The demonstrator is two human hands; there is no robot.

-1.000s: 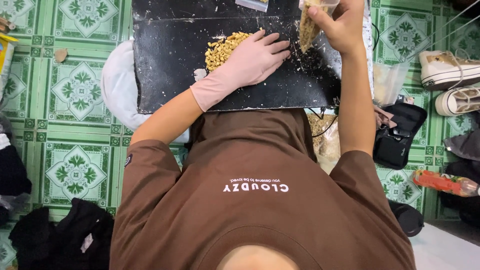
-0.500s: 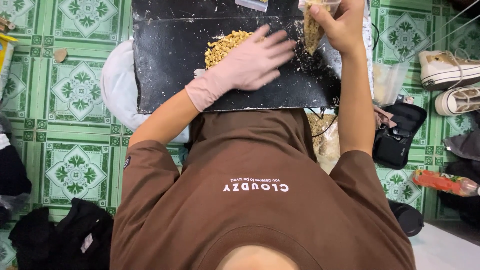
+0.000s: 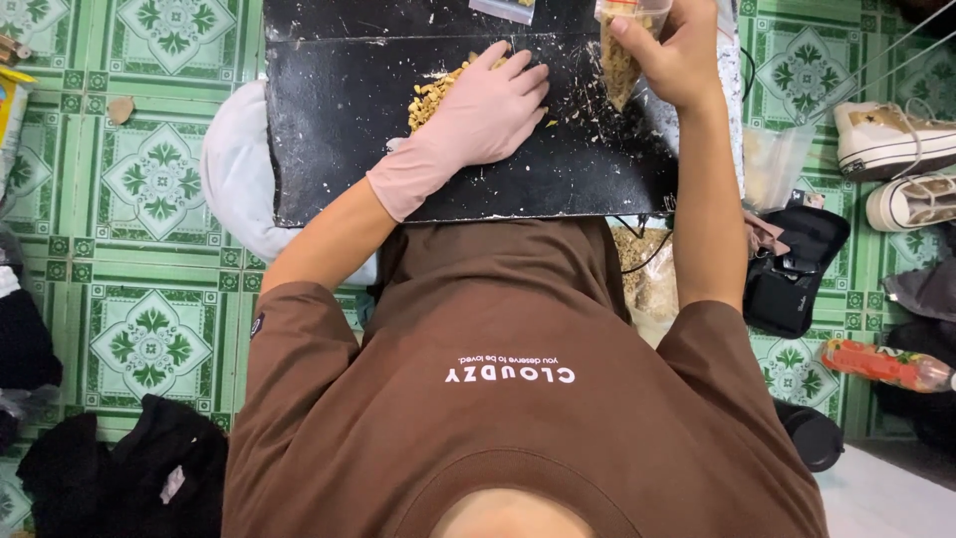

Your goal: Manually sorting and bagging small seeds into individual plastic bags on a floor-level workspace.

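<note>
A black board (image 3: 339,130) rests on my lap, dusted with crumbs. A pile of small yellow bits (image 3: 430,95) sits near its far middle. My left hand (image 3: 483,110), in a pink glove, lies flat over the pile's right side with its fingers spread and holds nothing. At the board's far right, my bare right hand (image 3: 682,60) grips a small clear plastic bag (image 3: 622,55) partly filled with the same bits, held upright. Another small clear bag (image 3: 503,8) lies at the board's top edge.
Green patterned floor tiles surround me. A white bundle (image 3: 234,169) lies under the board's left side. To the right are clear bags (image 3: 772,164), a black pouch (image 3: 792,269), white sneakers (image 3: 886,134) and an orange packet (image 3: 881,364). Dark clothes (image 3: 129,478) lie at the lower left.
My gloved left hand has turned slightly and drawn a little left over the pile. The right hand keeps the bag in the same place.
</note>
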